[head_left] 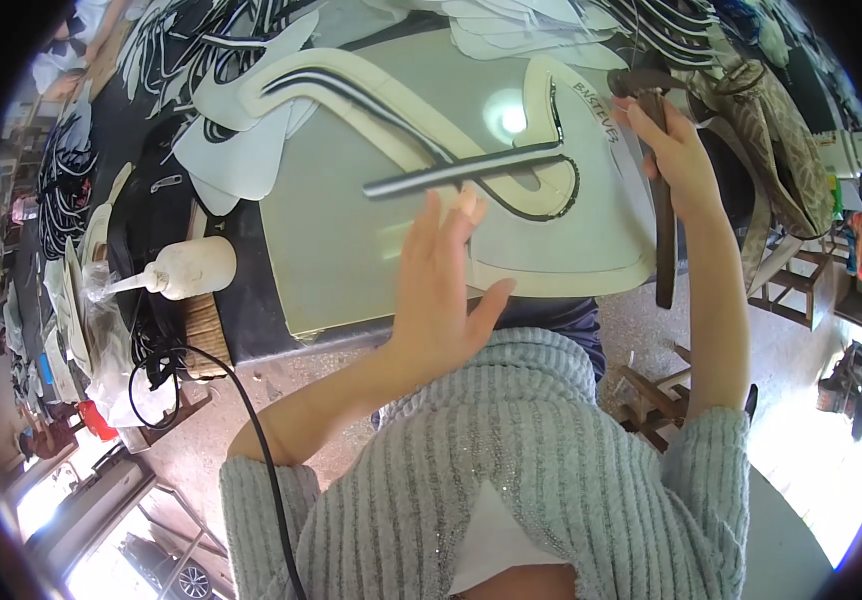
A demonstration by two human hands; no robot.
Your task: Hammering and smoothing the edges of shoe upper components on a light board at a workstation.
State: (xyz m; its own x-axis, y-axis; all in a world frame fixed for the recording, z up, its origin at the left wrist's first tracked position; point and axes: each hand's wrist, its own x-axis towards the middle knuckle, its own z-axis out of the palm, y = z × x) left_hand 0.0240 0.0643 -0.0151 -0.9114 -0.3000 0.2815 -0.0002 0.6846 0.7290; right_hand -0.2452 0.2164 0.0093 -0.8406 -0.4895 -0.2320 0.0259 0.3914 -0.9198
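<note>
Left hand (441, 290) hovers open over the near edge of the board (341, 210), fingers spread and apart, palm turned inward, gripping nothing. Its fingertips lie just beside the near end of a dark strip (461, 168) that rests flat on the board, running left to right with a pale line along its length; whether they touch it cannot be told.

Right hand (676, 150) is at the far right of the board, fingers closed around a dark brown strap (663, 230). The strap hangs from the fist toward the near side, past the board's right edge, and its upper end curls over above the hand.

Under the strip lies a cream curved pattern piece (371, 90) with a dark stripe, bending across the board from far left to right. A thin black cord (551, 205) loops on the cream piece near the strip.

Left of the board, a white squeeze bottle (186, 268) lies on its side on the dark bench, nozzle pointing left. A black cable (251, 420) runs from the bench toward the near side, crossing the left forearm. Pale cut pieces (241, 150) are stacked at far left.
</note>
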